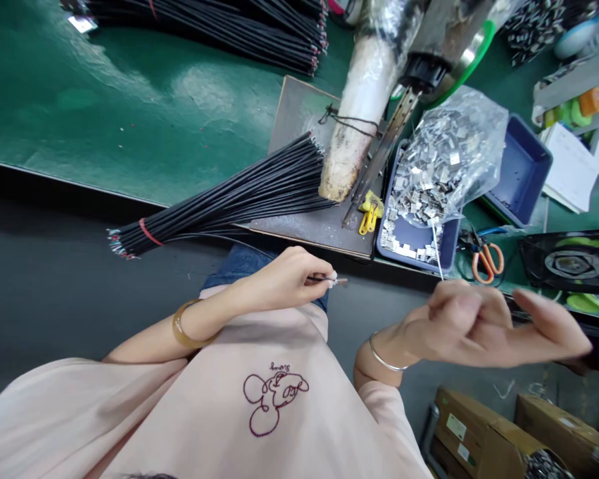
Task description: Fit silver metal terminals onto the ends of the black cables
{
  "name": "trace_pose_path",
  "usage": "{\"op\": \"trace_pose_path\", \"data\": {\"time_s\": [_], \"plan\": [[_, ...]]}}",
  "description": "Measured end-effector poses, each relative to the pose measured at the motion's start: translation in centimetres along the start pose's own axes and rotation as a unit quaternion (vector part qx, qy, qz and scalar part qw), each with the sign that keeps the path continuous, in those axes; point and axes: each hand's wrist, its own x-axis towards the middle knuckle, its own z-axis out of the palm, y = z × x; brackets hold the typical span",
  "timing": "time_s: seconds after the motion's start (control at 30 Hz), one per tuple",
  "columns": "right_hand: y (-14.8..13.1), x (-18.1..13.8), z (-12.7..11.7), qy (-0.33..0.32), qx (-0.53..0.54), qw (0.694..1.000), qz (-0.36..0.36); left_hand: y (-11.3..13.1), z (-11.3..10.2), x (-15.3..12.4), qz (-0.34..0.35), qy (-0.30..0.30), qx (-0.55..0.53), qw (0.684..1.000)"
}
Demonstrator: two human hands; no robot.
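My left hand (287, 276) is closed in a pinch on the stripped end of a thin black wire (337, 282), just below the table edge and in front of my lap. A bundle of black wires (229, 199) tied with a red band lies on the table just above it, its ends hanging over the edge. My right hand (484, 326) is raised to the right and smeared by motion. Its fingers are partly curled with one finger stretched out, and a thin white strand (436, 256) rises from it. Whether it grips the strand is unclear.
A blue tray (404, 243) holds a clear bag of small metal terminals (444, 159). A press machine (379, 80) stands on a grey plate. Orange scissors (486, 259) and a small fan (574, 259) lie to the right. More wire bundles (219, 26) lie far back. Cardboard boxes (484, 426) sit on the floor.
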Motion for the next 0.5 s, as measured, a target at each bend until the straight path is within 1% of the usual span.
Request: {"op": "trace_pose_path", "data": {"time_s": [0.03, 0.07, 0.1, 0.13, 0.17, 0.2, 0.23, 0.27, 0.3, 0.33, 0.4, 0.43, 0.5], "plan": [[0.0, 0.2, 0.4, 0.042, -0.002, 0.999, 0.001, -0.3, 0.3, -0.3, -0.006, 0.017, -0.003, 1.000], [0.3, 0.5, 1.0, 0.014, -0.011, 1.000, 0.023, -0.5, 0.4, -0.6, -0.011, 0.044, -0.018, 0.999], [0.9, 0.8, 1.7, -0.045, -0.025, 0.998, 0.046, -0.7, 0.5, -0.7, -0.015, 0.079, -0.035, 0.996], [1.7, 1.1, 2.3, -0.088, -0.038, 0.994, 0.058, -0.9, 0.5, -0.8, -0.011, 0.120, -0.043, 0.992], [2.6, 1.5, 2.9, -0.115, -0.055, 0.990, 0.062, -1.0, 0.3, -0.7, 0.000, 0.166, -0.034, 0.986], [3.5, 1.9, 3.4, -0.129, -0.083, 0.987, 0.055, -1.1, 0.0, -0.4, 0.019, 0.216, 0.000, 0.976], [4.4, 2.3, 3.8, -0.144, -0.107, 0.983, 0.043, -1.3, -0.4, 0.0, 0.043, 0.262, 0.055, 0.963], [5.2, 2.8, 4.2, -0.160, -0.123, 0.979, 0.035, -1.4, -0.9, 0.6, 0.065, 0.301, 0.130, 0.943], [5.8, 3.2, 4.6, -0.182, -0.134, 0.974, 0.030, -1.7, -1.3, 1.3, 0.083, 0.327, 0.208, 0.918], [6.1, 3.7, 4.9, -0.207, -0.141, 0.968, 0.025, -1.9, -1.8, 2.0, 0.077, 0.323, 0.275, 0.902], [6.4, 4.4, 5.3, -0.252, -0.155, 0.955, 0.020, -2.4, -2.4, 3.2, 0.046, 0.286, 0.363, 0.886], [6.4, 4.7, 5.4, -0.267, -0.165, 0.949, 0.018, -2.6, -2.5, 3.7, 0.040, 0.267, 0.387, 0.882], [6.2, 5.1, 5.4, -0.271, -0.193, 0.943, 0.019, -2.8, -2.6, 4.0, 0.055, 0.254, 0.401, 0.879]]}}
